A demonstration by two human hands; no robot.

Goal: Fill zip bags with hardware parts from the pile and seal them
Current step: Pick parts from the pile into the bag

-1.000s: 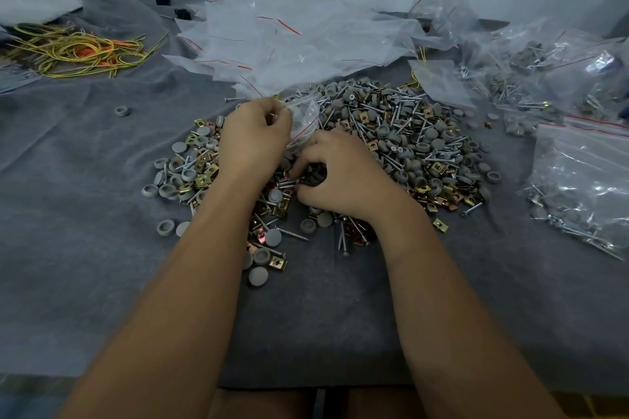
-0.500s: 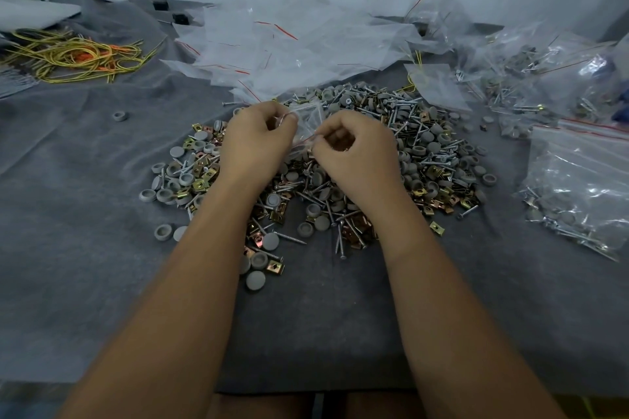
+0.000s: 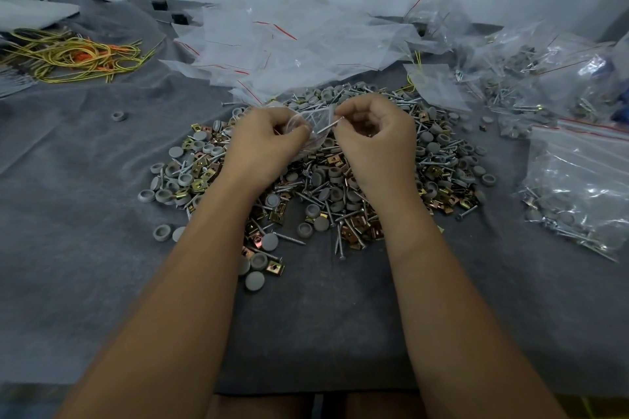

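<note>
Grey felt cloth (image 3: 85, 248) covers your bench below a pale wall. Far to the left of your fingers lie yellow cords (image 3: 71, 54). Your left hand (image 3: 263, 143) pinches a small clear zip bag (image 3: 308, 127), fingers curled round its mouth. Your right hand (image 3: 377, 139) pinches a screw (image 3: 328, 126), its tip touching the bag. Beneath both hands spreads the parts pile (image 3: 442, 167). Beyond your fingertips lie empty bags (image 3: 289, 54); filled bags (image 3: 578, 180) sit well right.

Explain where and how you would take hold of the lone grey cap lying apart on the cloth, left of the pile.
Pinch the grey cap across its round rim, coming straight down from above. It likely lifts cleanly: it lies flat, hollow side up, with bare cloth all round it.
</note>
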